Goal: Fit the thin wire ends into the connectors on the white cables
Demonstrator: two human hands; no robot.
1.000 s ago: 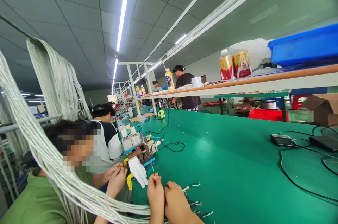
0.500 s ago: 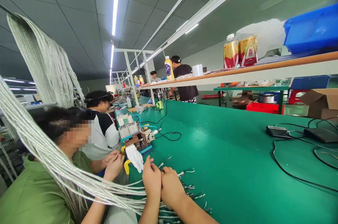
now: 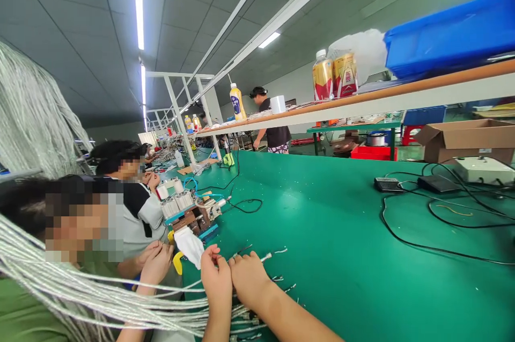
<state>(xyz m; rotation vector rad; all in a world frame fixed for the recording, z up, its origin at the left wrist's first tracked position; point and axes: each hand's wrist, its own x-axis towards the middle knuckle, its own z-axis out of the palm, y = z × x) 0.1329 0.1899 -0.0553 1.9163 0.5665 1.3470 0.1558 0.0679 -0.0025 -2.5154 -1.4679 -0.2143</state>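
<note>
My left hand (image 3: 216, 278) and my right hand (image 3: 248, 279) are pressed together low over the green table (image 3: 322, 234), fingers closed on thin silver wires (image 3: 120, 299) that run in from a thick bundle at the left. One wire with a metal end (image 3: 269, 256) sticks out to the right of my right hand. More loose wire ends (image 3: 281, 285) lie on the table just beyond my hands.
A co-worker in green sits close on the left, hands (image 3: 155, 261) together. A small machine (image 3: 189, 213) with a white glove (image 3: 189, 245) stands behind my hands. Black cables (image 3: 406, 234) and boxes lie at right. A shelf (image 3: 362, 106) overhead carries bottles and a blue bin.
The view has swung right and down a little. My hands stay together on the wires and have shifted slightly left in view. The co-worker now sits lower in the frame.
</note>
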